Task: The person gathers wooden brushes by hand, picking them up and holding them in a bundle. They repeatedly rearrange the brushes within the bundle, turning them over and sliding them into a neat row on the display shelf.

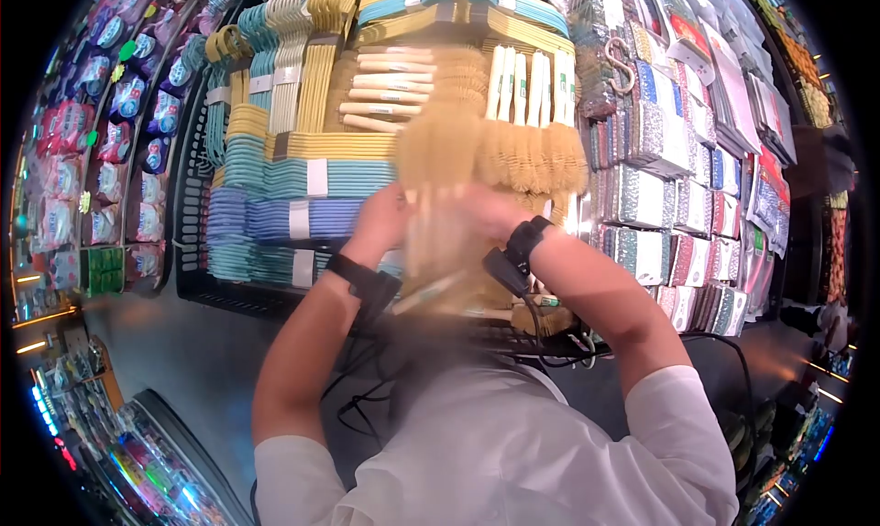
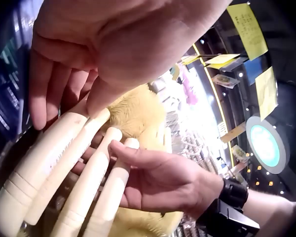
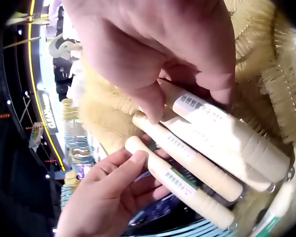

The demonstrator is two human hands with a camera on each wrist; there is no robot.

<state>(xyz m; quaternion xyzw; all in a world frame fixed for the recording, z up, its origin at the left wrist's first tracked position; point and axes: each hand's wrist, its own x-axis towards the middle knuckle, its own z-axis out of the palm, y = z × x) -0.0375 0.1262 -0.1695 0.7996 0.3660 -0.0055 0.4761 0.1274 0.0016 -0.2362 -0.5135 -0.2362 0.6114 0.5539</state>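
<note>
Both hands hold a bunch of wooden-handled brushes (image 1: pixel 435 155) with tan bristles, blurred in the head view, bristle heads away from the body. My left hand (image 1: pixel 380 219) grips the bunch from the left and my right hand (image 1: pixel 502 214) from the right. In the left wrist view the pale handles (image 2: pixel 84 192) fan downward, and the right thumb presses one near its bristle end. The right wrist view shows labels on the handles (image 3: pixel 180 190); there the left hand (image 3: pixel 101 192) pinches the outermost handle by its neck.
More brushes (image 1: pixel 532 86) lie in the black crate (image 1: pixel 188 242), some handles pointing left, others away. Bundled teal, yellow and purple hangers (image 1: pixel 339 219) fill its left and far sides. Packaged cloths (image 1: pixel 651 196) stand stacked on the right. Wrapped packs (image 1: pixel 110 141) line the left shelf.
</note>
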